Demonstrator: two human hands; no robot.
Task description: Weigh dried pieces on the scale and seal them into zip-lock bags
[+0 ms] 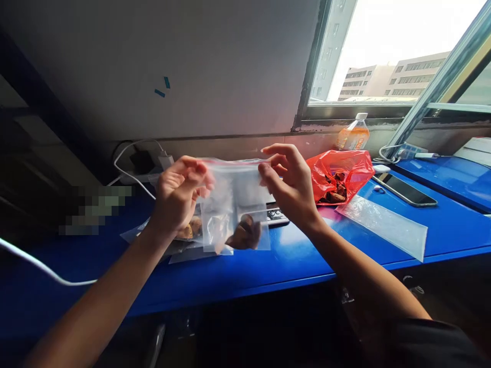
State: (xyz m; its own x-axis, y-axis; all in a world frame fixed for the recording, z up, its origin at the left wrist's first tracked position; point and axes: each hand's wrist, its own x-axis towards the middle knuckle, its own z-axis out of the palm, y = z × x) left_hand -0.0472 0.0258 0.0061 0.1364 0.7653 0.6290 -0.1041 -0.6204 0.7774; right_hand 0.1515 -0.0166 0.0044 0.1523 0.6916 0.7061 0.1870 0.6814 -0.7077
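A clear zip-lock bag (235, 204) hangs upright between my two hands above the desk, with a few brown lumps (245, 232) at its bottom. My left hand (180, 189) pinches the bag's upper left corner, slightly blurred. At the upper right corner, my right hand (289, 181) grips the red-edged zip strip between thumb and fingers. Behind the bag and my left hand, another clear bag with brownish pieces (191, 228) lies on the desk, partly hidden. To the right stands an open red plastic bag (355, 174) holding more brown pieces (333, 191).
A flat clear bag (391, 227) lies on the blue desk (291, 260) near its front edge. Beyond it are a phone (406, 189) and small white earbuds (379, 189). A bottle of orange drink (353, 134) stands by the window. White cables (132, 176) run along the left.
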